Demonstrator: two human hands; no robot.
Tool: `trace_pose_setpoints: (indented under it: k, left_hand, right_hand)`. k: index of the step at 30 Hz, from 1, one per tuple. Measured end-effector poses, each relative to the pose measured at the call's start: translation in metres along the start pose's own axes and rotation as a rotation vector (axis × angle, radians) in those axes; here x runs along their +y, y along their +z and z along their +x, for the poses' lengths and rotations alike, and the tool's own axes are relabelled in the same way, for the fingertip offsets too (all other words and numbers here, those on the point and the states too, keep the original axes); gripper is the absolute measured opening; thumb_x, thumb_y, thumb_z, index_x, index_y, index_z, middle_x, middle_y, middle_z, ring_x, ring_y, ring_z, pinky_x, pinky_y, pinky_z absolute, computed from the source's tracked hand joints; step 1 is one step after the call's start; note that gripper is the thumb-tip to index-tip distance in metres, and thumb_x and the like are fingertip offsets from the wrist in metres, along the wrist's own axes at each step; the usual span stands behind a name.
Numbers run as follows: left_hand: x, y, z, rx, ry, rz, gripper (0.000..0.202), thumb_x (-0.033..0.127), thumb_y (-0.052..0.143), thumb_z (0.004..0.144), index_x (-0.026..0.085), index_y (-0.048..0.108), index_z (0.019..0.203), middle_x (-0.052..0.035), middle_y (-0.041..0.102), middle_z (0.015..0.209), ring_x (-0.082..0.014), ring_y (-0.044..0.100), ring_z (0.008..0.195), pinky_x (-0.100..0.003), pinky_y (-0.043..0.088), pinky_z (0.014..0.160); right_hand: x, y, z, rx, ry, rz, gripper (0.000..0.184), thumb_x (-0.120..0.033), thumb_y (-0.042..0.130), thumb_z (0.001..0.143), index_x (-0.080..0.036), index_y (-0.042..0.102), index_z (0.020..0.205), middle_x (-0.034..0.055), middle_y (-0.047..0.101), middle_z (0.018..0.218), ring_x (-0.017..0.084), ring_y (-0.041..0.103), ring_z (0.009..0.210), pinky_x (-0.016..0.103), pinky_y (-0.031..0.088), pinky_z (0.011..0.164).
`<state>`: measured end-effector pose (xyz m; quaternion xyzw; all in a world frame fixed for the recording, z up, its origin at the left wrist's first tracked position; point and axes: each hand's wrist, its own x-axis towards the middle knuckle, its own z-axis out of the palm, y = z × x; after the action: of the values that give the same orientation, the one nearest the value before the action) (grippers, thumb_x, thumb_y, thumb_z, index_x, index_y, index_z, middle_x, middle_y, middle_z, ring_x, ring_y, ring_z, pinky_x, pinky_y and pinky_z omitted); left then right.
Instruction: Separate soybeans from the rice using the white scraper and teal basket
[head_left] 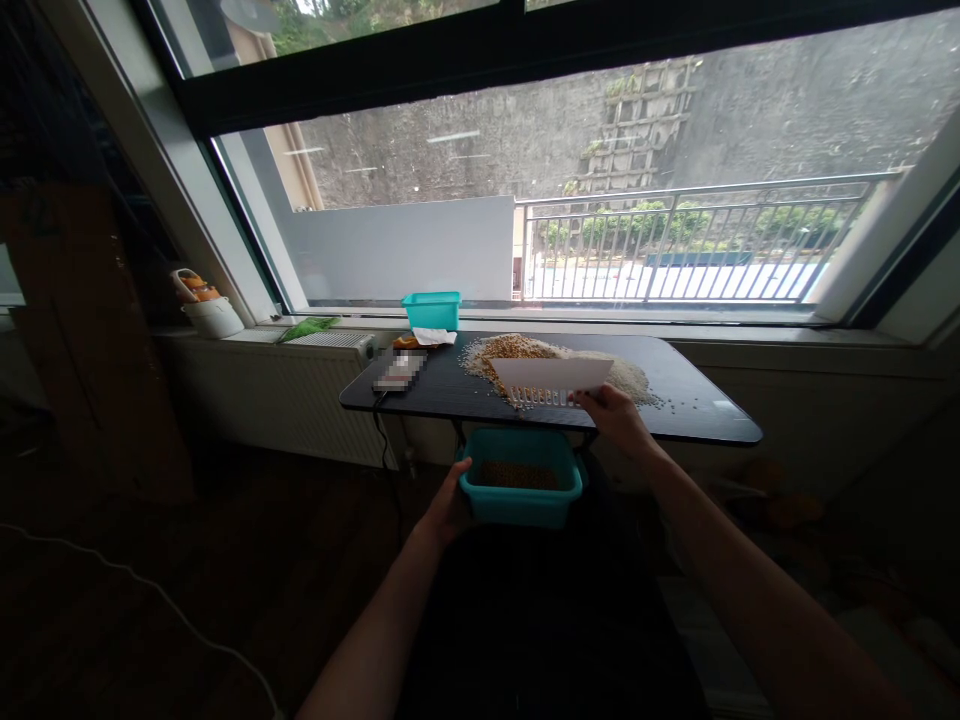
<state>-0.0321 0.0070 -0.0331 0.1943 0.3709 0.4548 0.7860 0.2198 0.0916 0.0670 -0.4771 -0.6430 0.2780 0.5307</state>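
My left hand (450, 505) grips the left side of a teal plastic tub (521, 508), thumb over its rim. Yellowish-brown grains (519, 474) cover the bottom of this tub, which sits just below the table's front edge. Between the fingers of my right hand (613, 412) is a white toothed scraper (553, 374), its slotted edge turned down over the tabletop. Behind the scraper spreads a heap of yellow kernels (514, 347), with small white grains (628, 378) on the right and around its edges. The scraper hides part of the heap.
The black table (697, 402) stands before a large window. At its left lie a blurred-out device (401, 370) with a cable and a white paper (435, 337). A second teal tub (433, 310) is at the back. A radiator (300, 390) runs along the left wall.
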Motion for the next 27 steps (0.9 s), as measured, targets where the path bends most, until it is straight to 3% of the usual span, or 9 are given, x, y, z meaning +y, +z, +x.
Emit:
trace_pose_setpoints:
  k: [14, 23, 27]
  left_hand:
    - [0.001, 0.004, -0.001, -0.057, 0.0, -0.039, 0.05, 0.047, 0.046, 0.078, 0.016, 0.051, 0.117, -0.0097, 0.065, 0.097, -0.0235, 0.061, 0.09, -0.033, 0.047, 0.074]
    - [0.0, 0.003, -0.001, -0.038, 0.001, -0.032, 0.051, 0.049, 0.047, 0.078, 0.017, 0.051, 0.118, -0.0093, 0.064, 0.099, -0.0241, 0.06, 0.092, -0.033, 0.047, 0.074]
    - [0.0, 0.004, -0.003, -0.047, 0.011, -0.025, 0.053, 0.049, 0.049, 0.077, 0.017, 0.049, 0.119, -0.0097, 0.064, 0.101, -0.0243, 0.06, 0.092, -0.033, 0.047, 0.075]
  right_hand:
    - [0.003, -0.005, -0.009, 0.013, 0.01, -0.001, 0.034, -0.05, 0.063, 0.062, -0.016, 0.059, 0.069, 0.0048, 0.067, 0.071, 0.018, 0.059, 0.068, 0.029, 0.046, 0.062]
    - [0.006, -0.002, -0.026, -0.038, 0.062, 0.136, 0.038, -0.053, 0.065, 0.061, -0.018, 0.061, 0.075, 0.0053, 0.069, 0.078, 0.02, 0.062, 0.077, 0.034, 0.047, 0.077]
    - [0.005, -0.016, -0.019, 0.059, 0.06, 0.07, 0.034, -0.049, 0.065, 0.063, -0.017, 0.061, 0.075, 0.0055, 0.069, 0.076, 0.02, 0.062, 0.074, 0.033, 0.047, 0.072]
